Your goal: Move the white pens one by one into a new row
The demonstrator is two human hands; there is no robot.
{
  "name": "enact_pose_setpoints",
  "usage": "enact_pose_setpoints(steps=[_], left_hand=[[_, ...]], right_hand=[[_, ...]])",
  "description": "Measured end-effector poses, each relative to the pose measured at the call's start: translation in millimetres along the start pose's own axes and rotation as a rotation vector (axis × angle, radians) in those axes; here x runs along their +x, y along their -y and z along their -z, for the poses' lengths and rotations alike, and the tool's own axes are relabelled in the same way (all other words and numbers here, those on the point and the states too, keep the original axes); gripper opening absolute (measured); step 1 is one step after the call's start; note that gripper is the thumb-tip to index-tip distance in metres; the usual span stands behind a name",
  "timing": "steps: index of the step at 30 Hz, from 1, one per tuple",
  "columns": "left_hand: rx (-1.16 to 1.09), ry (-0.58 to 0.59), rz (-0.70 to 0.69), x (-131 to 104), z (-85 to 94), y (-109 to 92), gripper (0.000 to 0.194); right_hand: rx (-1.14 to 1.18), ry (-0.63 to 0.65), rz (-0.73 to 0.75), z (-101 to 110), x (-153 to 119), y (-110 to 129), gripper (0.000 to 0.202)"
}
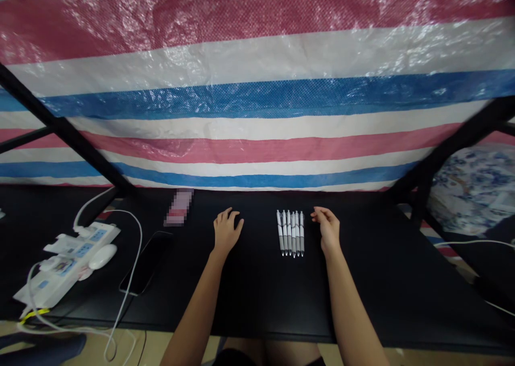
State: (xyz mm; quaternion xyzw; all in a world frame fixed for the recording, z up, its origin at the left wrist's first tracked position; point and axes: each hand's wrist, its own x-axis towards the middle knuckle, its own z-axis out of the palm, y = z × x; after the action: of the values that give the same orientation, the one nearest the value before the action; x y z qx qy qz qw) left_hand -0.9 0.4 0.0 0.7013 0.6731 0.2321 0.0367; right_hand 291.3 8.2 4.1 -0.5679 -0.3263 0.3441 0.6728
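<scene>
Several white pens with grey grips (290,233) lie side by side in a row on the black table (265,296), their tips toward me. To the left of the pens, my left hand (227,229) rests palm down with its fingers apart, holding nothing. Just right of the row is my right hand (328,227), turned partly on its side, its fingers curled and the thumb near the index finger. It does not touch the pens. Whether something small sits between those fingertips is too small to tell.
At the left are a white power strip (76,264) with plugs and cables, a dark phone (147,263) and a blurred pink item (179,207). A striped sheet (257,151) hangs behind the table between black frame bars. A floral bag (475,189) is at the right.
</scene>
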Motion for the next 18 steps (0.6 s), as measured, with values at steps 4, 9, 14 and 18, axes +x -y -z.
enact_pose_setpoints(steps=[4, 9, 14, 18], left_hand=[[0.004, 0.003, 0.002, 0.1, -0.6, 0.3, 0.028], [0.0, -0.004, -0.002, -0.1, 0.4, -0.4, 0.027], [-0.003, -0.004, 0.0, -0.2, 0.8, -0.8, 0.027], [0.0, -0.001, 0.001, 0.0, 0.2, -0.4, 0.027]], right_hand=[[0.033, -0.022, -0.062, -1.0, -3.2, 4.4, 0.029], [0.108, -0.011, -0.173, -0.8, -7.1, 10.4, 0.026], [0.17, 0.004, -0.195, 1.4, -5.2, 11.3, 0.027], [0.183, 0.009, -0.204, 2.2, -3.6, 10.6, 0.028]])
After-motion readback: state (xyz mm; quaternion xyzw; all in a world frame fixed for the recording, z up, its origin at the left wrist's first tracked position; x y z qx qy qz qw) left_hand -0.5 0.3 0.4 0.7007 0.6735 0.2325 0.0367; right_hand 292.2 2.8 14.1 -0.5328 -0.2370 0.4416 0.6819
